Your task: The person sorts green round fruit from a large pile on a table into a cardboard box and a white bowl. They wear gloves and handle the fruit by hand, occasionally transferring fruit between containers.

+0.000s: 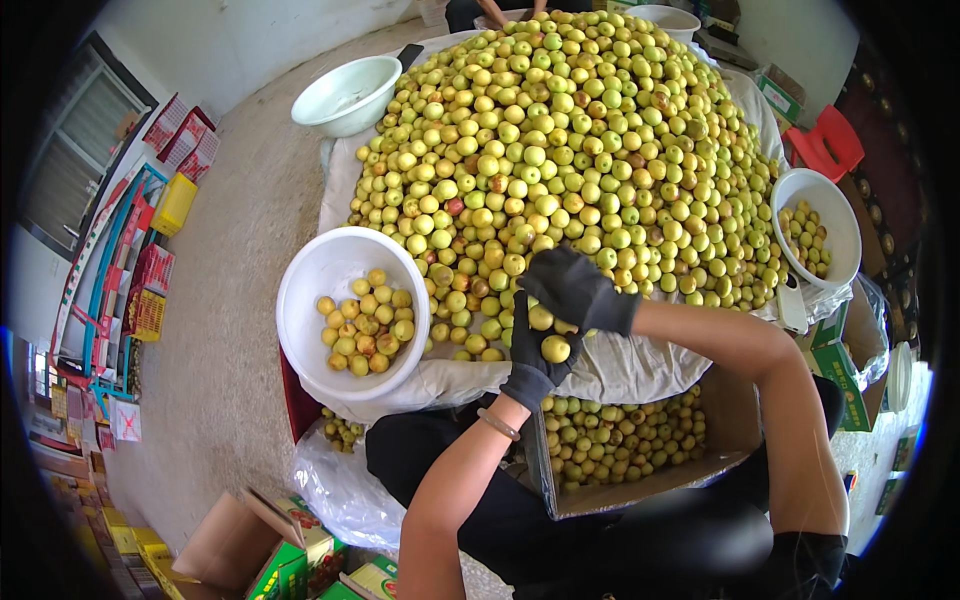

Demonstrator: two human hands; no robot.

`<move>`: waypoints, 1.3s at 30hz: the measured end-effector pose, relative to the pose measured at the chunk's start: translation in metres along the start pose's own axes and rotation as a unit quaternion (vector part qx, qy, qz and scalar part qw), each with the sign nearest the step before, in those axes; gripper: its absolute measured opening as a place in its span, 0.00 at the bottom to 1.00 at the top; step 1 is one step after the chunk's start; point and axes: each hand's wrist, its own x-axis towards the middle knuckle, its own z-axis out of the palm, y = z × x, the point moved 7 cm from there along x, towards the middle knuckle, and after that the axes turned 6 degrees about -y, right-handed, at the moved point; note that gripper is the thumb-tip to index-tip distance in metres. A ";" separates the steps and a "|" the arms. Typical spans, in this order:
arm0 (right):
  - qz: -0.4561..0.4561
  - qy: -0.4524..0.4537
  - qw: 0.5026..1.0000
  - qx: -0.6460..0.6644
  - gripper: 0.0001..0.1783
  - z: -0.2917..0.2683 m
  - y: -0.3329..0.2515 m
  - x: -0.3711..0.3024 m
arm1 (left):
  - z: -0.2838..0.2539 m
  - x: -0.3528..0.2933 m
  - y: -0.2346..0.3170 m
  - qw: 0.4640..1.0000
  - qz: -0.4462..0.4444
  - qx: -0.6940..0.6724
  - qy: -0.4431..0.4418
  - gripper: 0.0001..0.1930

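My left hand cups fruit; I can't tell whether my curled right hand grips any. More fruit partly fills the left bowl, right bowl and near box.

Single head-worn fisheye, above near side of fruit heap, close, facing down and forward.

green carton: pale lettering, illegible | white sign: red marks, illegible
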 end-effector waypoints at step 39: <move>-0.099 -0.127 0.934 0.318 0.19 0.034 -0.258 0.057 | -0.046 -0.018 -0.059 0.964 -0.121 0.209 0.115 0.22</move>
